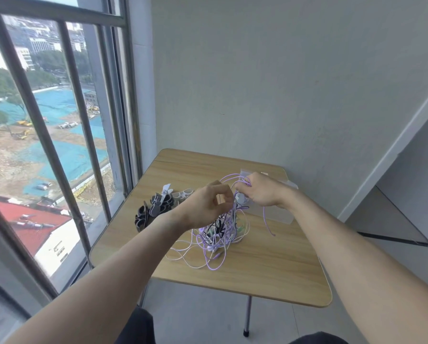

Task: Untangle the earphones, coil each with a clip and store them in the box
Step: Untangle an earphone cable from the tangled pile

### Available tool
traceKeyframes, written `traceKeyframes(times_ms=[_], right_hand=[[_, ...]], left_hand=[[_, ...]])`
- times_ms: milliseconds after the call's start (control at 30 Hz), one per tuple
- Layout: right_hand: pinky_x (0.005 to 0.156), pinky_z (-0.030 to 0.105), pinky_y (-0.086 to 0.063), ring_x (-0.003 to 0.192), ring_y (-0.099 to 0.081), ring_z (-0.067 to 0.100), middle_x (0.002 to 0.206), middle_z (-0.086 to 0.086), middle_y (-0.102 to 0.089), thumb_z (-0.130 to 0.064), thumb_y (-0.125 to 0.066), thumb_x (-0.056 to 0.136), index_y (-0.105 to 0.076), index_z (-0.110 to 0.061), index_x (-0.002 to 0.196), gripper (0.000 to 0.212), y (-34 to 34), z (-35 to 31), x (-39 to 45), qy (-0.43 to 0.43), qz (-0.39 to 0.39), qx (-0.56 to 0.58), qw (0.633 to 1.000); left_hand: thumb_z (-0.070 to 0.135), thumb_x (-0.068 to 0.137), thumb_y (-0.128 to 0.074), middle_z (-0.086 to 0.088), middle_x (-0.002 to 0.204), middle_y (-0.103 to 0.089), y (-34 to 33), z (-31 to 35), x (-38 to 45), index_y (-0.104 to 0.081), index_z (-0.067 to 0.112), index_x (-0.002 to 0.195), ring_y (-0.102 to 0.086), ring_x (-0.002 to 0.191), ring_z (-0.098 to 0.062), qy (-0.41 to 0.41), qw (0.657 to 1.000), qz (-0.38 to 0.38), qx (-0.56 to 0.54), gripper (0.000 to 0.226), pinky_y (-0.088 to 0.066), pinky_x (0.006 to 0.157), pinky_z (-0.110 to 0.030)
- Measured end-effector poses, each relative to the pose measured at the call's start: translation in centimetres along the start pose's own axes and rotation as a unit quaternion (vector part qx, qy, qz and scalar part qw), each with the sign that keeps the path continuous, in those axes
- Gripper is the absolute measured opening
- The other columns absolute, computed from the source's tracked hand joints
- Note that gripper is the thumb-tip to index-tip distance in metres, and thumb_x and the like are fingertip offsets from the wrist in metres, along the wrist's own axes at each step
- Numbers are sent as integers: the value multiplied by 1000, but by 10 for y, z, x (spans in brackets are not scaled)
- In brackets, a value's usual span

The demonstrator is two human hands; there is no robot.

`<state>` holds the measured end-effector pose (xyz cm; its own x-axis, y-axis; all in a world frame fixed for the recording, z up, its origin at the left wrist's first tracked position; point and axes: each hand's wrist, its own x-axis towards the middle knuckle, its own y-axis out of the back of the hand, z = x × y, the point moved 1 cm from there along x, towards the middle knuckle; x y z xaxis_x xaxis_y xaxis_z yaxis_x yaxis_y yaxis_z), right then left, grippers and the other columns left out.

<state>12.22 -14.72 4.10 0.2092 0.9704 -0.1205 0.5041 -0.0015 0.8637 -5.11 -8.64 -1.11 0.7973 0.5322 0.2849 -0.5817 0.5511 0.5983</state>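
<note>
A tangle of purple, white and black earphone cables [215, 240] lies mid-table, with strands lifted up from it. My left hand [205, 207] pinches some of the raised strands above the pile. Beside it, my right hand [260, 191] grips a purple cable that loops over its fingers, and one loose end [267, 222] hangs down to the right. A heap of black and white cable clips [155, 207] sits to the left of the tangle. A clear plastic box [279, 212] stands behind my right hand, partly hidden by it.
The small wooden table [270, 264] stands in a corner, with a barred window [59, 145] on its left and a plain wall behind. A metal table leg [248, 316] shows below the front edge. A low shelf [386, 219] lies to the right.
</note>
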Motion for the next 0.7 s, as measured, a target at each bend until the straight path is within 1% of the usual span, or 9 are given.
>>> traceKeyframes(times_ms=[100, 233, 267, 333, 367, 433, 533, 600, 700], right_hand=[[58, 35, -18, 66, -22, 21, 67, 4, -21, -28, -51, 98, -31, -17, 68, 38, -3, -1, 1, -1, 4, 16, 1000], [51, 33, -18, 55, -20, 18, 58, 0, -22, -22, -56, 95, -27, -20, 60, 45, -3, -5, -1, -5, 7, 28, 1000], [47, 31, -17, 51, -19, 16, 57, 0, -22, -21, -58, 94, -30, -18, 60, 44, -2, -5, -2, -8, 5, 30, 999], [42, 27, -15, 48, -19, 16, 57, 1, -24, -25, -64, 92, -45, -13, 65, 35, 1, -4, -3, -15, -3, 28, 999], [41, 26, -17, 49, -21, 17, 59, 3, -26, -28, -66, 92, -52, -11, 68, 32, 2, -3, -3, -17, -8, 29, 999], [44, 26, -21, 51, -26, 17, 63, 6, -31, -34, -68, 93, -63, -12, 70, 32, 4, 1, -5, -11, -23, 55, 998], [46, 25, -23, 50, -27, 14, 61, 0, -31, -42, -72, 89, -60, -18, 69, 34, 3, 8, -8, -1, -42, 128, 991], [46, 24, -22, 50, -26, 13, 59, -5, -30, -43, -73, 88, -61, -19, 73, 30, 1, 9, -9, 3, -39, 151, 988], [44, 20, -25, 51, -25, 13, 59, -3, -26, -38, -66, 95, -64, -17, 81, 25, -2, 6, -9, -10, -57, 161, 985]], left_hand=[[18, 89, -68, -2, 98, -56, -1, 0, -1, -59, 18, 82, -52, 67, -13, 16, 1000, -18, 3, 12, -40, 66, -18], [35, 82, -80, 10, 85, -55, -2, -7, -1, -52, 23, 73, -50, 59, -6, 27, 998, 42, 50, 32, -39, 61, -21], [36, 80, -81, 10, 78, -56, -2, -9, -1, -52, 22, 73, -48, 56, -5, 33, 997, 52, 52, 33, -38, 58, -24], [36, 81, -81, 2, 67, -65, -3, -12, -3, -57, 19, 74, -51, 52, -9, 47, 997, 53, 18, 30, -40, 57, -27], [36, 82, -80, -5, 66, -68, -3, -13, -4, -58, 19, 75, -55, 52, -13, 53, 997, 51, -13, 28, -42, 56, -28], [31, 87, -76, -10, 70, -71, -2, -14, -6, -58, 18, 78, -65, 55, -20, 61, 994, 58, -70, 25, -44, 58, -30], [20, 93, -69, -11, 82, -73, 0, -14, -8, -52, 17, 82, -71, 59, -26, 65, 988, 77, -118, 21, -47, 62, -35], [19, 97, -64, -8, 85, -75, 0, -12, -8, -48, 18, 84, -71, 58, -27, 64, 987, 85, -121, 20, -48, 60, -37], [18, 101, -55, -3, 80, -74, -2, -8, -7, -46, 15, 88, -68, 53, -28, 59, 985, 109, -118, 17, -43, 54, -29]])
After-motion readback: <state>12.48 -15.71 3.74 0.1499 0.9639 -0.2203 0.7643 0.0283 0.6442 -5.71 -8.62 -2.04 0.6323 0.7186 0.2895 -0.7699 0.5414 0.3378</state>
